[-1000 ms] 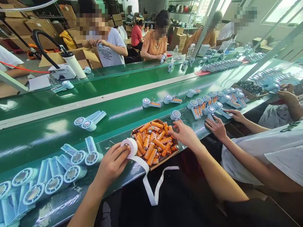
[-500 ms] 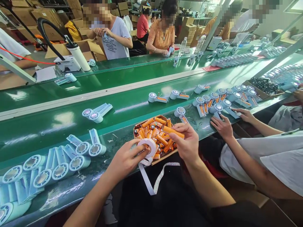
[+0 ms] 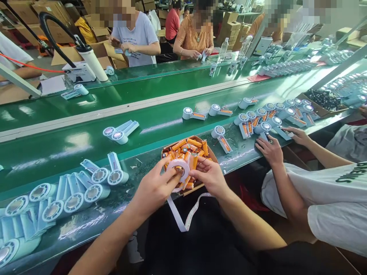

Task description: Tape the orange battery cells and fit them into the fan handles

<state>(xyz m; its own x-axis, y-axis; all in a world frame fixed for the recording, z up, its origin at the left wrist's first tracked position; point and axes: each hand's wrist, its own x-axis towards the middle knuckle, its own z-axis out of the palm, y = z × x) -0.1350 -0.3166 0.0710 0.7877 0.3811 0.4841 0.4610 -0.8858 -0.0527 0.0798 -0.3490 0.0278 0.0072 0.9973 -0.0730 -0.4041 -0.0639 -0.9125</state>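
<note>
My left hand (image 3: 156,184) is closed on a roll of white tape (image 3: 186,169), fingers through its hole. A loose strip of the tape (image 3: 175,214) hangs below and bends back up toward my right wrist. My right hand (image 3: 211,176) pinches an orange cylindrical battery (image 3: 193,163), tilted nearly upright and blurred, right beside the roll. Whether battery and tape touch, I cannot tell. Beneath both hands, a cardboard box (image 3: 212,154) holds many more orange batteries (image 3: 179,145).
Light-blue handheld fans (image 3: 75,201) crowd the bench at left. More fans, with orange batteries in their handles (image 3: 225,144), lie to the right. A green conveyor belt (image 3: 160,122) runs beyond. At right, a co-worker's hand (image 3: 269,151) touches a fan; other people sit across.
My right hand has moved left and down, bringing the battery from a sideways position above the box to nearly upright beside the tape roll. My left hand stays on the roll.
</note>
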